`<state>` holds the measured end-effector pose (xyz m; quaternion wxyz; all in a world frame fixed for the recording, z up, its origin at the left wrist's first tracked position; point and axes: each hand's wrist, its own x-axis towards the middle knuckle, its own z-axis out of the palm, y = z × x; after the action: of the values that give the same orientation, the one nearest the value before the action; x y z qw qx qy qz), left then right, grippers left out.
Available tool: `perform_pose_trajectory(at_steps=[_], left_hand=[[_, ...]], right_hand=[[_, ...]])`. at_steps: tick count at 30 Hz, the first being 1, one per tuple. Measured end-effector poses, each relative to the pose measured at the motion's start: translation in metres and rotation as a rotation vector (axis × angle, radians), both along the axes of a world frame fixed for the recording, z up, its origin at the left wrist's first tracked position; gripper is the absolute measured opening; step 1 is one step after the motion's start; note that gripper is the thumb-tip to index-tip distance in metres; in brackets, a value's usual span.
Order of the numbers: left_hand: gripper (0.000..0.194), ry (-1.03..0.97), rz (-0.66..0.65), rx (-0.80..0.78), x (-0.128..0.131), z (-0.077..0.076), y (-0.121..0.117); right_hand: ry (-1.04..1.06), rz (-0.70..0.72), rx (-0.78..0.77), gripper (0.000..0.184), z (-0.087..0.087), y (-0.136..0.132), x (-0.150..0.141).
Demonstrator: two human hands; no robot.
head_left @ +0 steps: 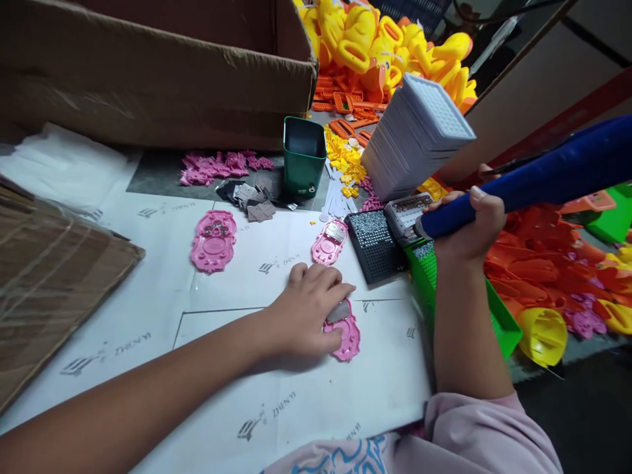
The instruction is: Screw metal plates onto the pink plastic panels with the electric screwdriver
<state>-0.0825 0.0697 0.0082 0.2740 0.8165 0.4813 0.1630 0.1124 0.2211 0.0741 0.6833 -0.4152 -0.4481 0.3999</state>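
Note:
My left hand [311, 309] rests on a pink plastic casing [349, 339], its thumb and fingers on the piece and hiding part of it. A grey metal plate [338, 312] lies on that casing. In my right hand [471, 224] is a blue electric screwdriver [523, 181], gripped round its body. The screwdriver's tip points down at a small white tray of screws [405, 212]. Just beyond my left hand lies a second pink casing [329, 242] with a shiny metal plate on it. A third pink casing [214, 241], with metal parts at its top, lies to the left.
A black perforated tray [378, 260] and a green tray [501, 322] sit beside the screw tray. Behind stand a dark green bin [305, 161] and a tall stack of white trays [415, 135]. Cardboard boxes [162, 79] border the far left. Yellow toy parts [358, 39] heap up behind.

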Motion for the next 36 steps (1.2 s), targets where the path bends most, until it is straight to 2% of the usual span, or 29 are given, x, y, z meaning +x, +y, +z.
perform_pose_trajectory(at_steps=[3, 7, 14, 20, 29, 36], left_hand=[[0.052, 0.038, -0.019, 0.015, 0.0, 0.001, 0.0], [0.041, 0.058, 0.037, 0.049, 0.002, -0.002, -0.001], [0.036, 0.039, 0.114, 0.111, 0.005, -0.009, 0.0], [0.039, 0.039, 0.174, 0.108, 0.006, -0.01, 0.001], [0.037, 0.056, 0.185, 0.093, 0.006, -0.008, 0.001], [0.036, 0.051, 0.193, 0.083, 0.006, -0.007, 0.002]], right_hand=[[-0.031, -0.012, 0.062, 0.019, -0.006, 0.003, 0.0], [-0.05, -0.005, 0.079, 0.02, -0.009, 0.004, 0.0], [-0.057, 0.0, 0.099, 0.014, -0.011, 0.005, 0.001], [-0.054, 0.019, 0.095, 0.022, -0.01, 0.005, 0.003], [-0.037, 0.045, 0.097, 0.028, -0.012, 0.006, 0.004], [-0.049, 0.025, 0.092, 0.019, -0.01, 0.003, 0.001]])
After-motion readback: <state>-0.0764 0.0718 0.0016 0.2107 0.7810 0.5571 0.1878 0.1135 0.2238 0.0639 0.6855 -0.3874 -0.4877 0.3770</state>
